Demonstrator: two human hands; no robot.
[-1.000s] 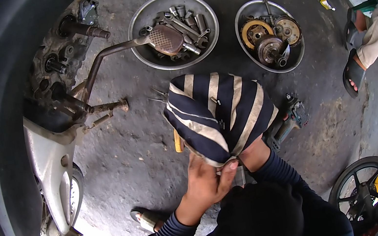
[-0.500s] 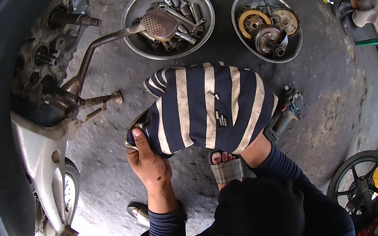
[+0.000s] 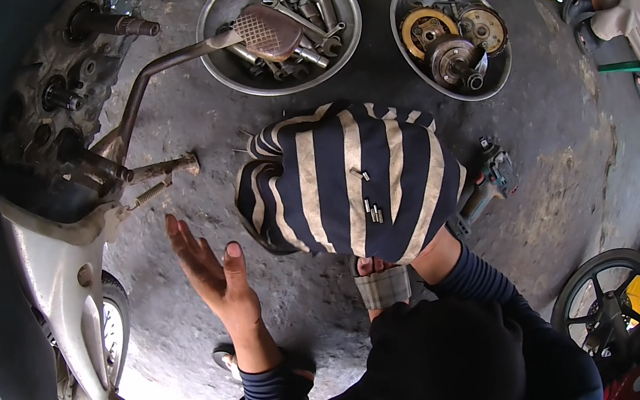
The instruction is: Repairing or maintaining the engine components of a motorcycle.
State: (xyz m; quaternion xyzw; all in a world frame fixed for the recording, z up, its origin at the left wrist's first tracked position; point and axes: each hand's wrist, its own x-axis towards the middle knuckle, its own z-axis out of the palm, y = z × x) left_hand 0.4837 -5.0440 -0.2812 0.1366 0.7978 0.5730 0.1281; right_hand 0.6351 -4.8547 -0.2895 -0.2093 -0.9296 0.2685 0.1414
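A dark blue and cream striped cloth, spread and bulging, hangs in front of me over the floor. On top of it lie several small shiny metal pins. My left hand is off to the left of the cloth, empty, fingers stretched and thumb apart. At the cloth's lower right edge my right hand reaches underneath. Only its wrist and back show; the fingers are covered by the fabric.
A metal basin holds wrenches and sockets; a kick pedal reaches over it. Another basin carries round engine parts. A power tool lies right of the cloth. The motorcycle stands left, a wheel lower right. Someone sits far right.
My left hand has let go of the cloth's left corner and moved left and down, fingers opening. That side of the cloth has folded inward. My right hand stays under the cloth.
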